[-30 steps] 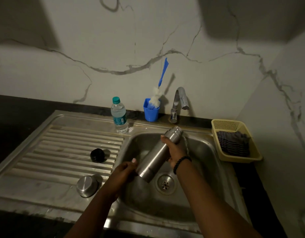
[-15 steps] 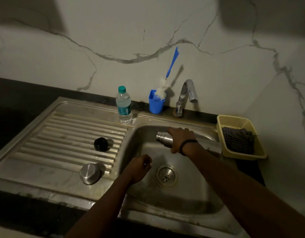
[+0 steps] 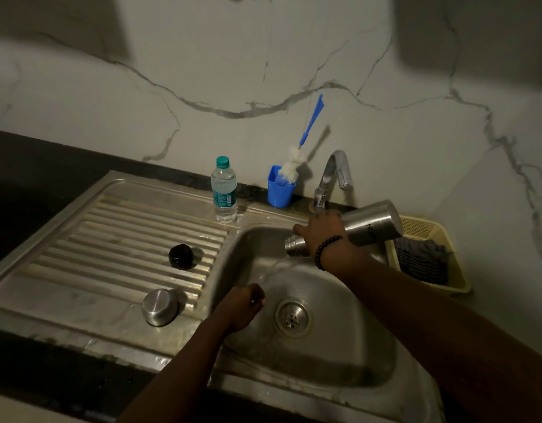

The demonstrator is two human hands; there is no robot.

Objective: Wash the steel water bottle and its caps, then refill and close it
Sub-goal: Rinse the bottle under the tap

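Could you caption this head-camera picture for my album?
Right hand tips the steel bottle over the sink.

Plastic water bottle (image 3: 223, 190) upright, blue cup (image 3: 279, 190) holding brush (image 3: 300, 154), yellow basket (image 3: 447, 270) with cloth (image 3: 422, 261)

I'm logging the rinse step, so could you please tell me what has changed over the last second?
The left hand let go of the steel bottle and now hovers curled over the sink basin. The right hand kept its grip and swung the bottle's base up to the right, mouth tipped down-left. The black cap, steel cap and plastic bottle stayed put.
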